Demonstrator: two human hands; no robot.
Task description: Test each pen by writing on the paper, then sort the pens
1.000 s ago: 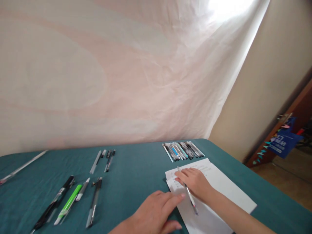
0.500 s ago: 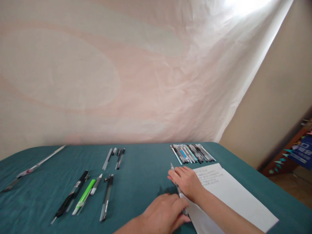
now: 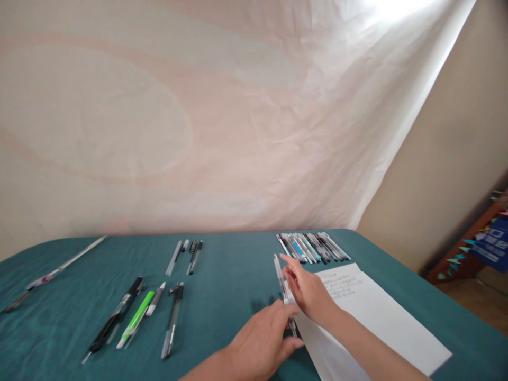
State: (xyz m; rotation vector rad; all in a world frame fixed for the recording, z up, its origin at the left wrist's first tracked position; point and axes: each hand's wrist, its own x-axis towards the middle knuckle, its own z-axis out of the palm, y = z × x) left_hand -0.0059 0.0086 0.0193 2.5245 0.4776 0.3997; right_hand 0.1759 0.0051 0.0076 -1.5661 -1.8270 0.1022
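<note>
My right hand [image 3: 309, 290] holds a clear-barrelled pen [image 3: 279, 273] over the left edge of a white sheet of paper [image 3: 377, 317] with a few lines of writing near its top. My left hand [image 3: 262, 338] reaches in from below, and its fingertips touch the lower end of that same pen. Both hands hover above a table with a teal cloth [image 3: 226, 280].
A tight row of several pens [image 3: 313, 246] lies beyond the paper. More pens lie to the left: a green-capped marker [image 3: 135, 318], a black pen [image 3: 115, 317], a grey pen [image 3: 172, 317], a pair further back [image 3: 190, 253], and a long thin one [image 3: 55, 272]. A pale sheet hangs behind.
My right hand has lifted the pen off the written part of the paper and moved it left to the sheet's edge. My left hand has come up and closed on the pen's lower end.
</note>
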